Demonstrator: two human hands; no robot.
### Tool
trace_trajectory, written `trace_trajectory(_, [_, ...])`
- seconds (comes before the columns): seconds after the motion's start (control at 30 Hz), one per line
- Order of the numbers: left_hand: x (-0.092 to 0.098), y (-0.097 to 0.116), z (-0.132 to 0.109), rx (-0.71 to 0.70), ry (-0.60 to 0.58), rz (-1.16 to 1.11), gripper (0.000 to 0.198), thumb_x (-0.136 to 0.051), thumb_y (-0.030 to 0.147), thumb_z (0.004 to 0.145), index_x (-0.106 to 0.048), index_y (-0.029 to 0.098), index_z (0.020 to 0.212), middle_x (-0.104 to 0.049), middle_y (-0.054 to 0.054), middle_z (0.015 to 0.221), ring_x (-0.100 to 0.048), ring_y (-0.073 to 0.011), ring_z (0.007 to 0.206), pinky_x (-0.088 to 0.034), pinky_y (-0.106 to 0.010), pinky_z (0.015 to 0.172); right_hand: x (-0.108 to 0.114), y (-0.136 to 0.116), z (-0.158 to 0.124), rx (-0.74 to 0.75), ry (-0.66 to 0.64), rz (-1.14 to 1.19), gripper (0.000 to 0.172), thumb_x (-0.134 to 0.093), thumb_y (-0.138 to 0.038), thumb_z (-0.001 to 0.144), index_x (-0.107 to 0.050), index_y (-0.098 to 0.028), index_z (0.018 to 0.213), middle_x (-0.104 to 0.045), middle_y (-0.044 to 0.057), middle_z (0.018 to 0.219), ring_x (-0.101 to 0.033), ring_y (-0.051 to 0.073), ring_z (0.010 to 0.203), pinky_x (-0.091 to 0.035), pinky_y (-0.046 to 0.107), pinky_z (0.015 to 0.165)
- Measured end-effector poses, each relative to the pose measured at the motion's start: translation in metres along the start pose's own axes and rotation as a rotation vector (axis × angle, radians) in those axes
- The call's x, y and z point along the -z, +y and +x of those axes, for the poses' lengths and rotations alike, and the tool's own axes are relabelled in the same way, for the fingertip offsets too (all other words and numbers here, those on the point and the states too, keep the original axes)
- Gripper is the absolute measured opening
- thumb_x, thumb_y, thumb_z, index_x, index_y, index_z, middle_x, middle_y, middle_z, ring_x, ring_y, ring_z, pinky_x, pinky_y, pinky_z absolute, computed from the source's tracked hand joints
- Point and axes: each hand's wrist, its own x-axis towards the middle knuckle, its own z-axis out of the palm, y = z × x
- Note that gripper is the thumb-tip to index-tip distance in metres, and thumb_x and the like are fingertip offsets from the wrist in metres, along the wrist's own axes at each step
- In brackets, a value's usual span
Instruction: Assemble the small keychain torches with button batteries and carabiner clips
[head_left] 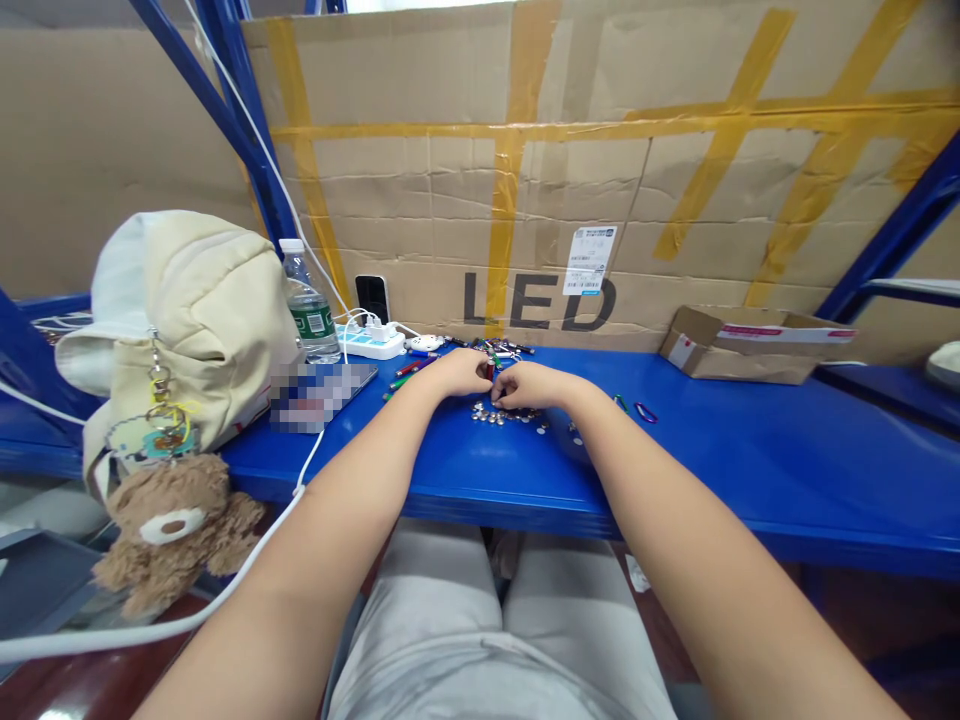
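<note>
Both my hands meet over the middle of the blue table (495, 470). Upright in the fingers of my left hand (459, 372) is a small dark red tube (490, 371). My right hand (531, 385) is just beside it, its fingertips pinched together low by the tabletop; whatever they hold is too small to make out. Under and in front of my hands lie several small round silvery button-like pieces (489, 416), partly covered by my right hand. Behind my left hand are several coloured tubes (411, 370) and a pile of small dark and metallic parts (514, 350).
A cream backpack (217, 320) with a teddy bear (180, 530) stands left, near a water bottle (311, 315), phone (330, 395) and power strip (371, 342). A carabiner (645, 412) lies right, before an open cardboard box (750, 350). A white cable (300, 490) crosses the table edge.
</note>
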Motion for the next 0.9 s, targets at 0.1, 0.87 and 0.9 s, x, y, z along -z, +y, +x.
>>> trace_trajectory(0.1, [0.000, 0.000, 0.000, -0.004, 0.000, 0.000, 0.021, -0.057, 0.027, 0.067, -0.062, 0.016, 0.085, -0.067, -0.004, 0.087, -0.059, -0.0165, 0.073, -0.042, -0.023, 0.062, 0.000, -0.003, -0.001, -0.027, -0.023, -0.028, 0.021, -0.054, -0.020, 0.066, -0.069, -0.020, 0.080, -0.066, -0.001, 0.070, -0.055, 0.012, 0.059, -0.037, 0.022, 0.052])
trace_trajectory(0.87, [0.001, 0.003, -0.002, 0.010, 0.001, -0.002, 0.021, -0.056, 0.024, 0.067, -0.063, 0.016, 0.086, -0.067, -0.005, 0.086, -0.059, -0.0166, 0.075, -0.044, -0.024, 0.066, 0.011, 0.000, -0.012, -0.061, -0.104, 0.037, 0.029, -0.061, -0.023, 0.065, -0.070, -0.023, 0.093, -0.070, -0.002, 0.086, -0.060, 0.013, 0.073, -0.043, 0.020, 0.062])
trace_trajectory(0.9, [0.001, 0.003, -0.002, 0.009, 0.001, -0.006, 0.021, -0.056, 0.024, 0.067, -0.063, 0.016, 0.086, -0.067, -0.004, 0.085, -0.059, -0.0164, 0.074, -0.044, -0.023, 0.066, 0.011, 0.000, -0.011, -0.064, -0.101, 0.040, 0.027, -0.060, -0.022, 0.066, -0.070, -0.023, 0.090, -0.070, -0.002, 0.085, -0.060, 0.013, 0.073, -0.042, 0.021, 0.062])
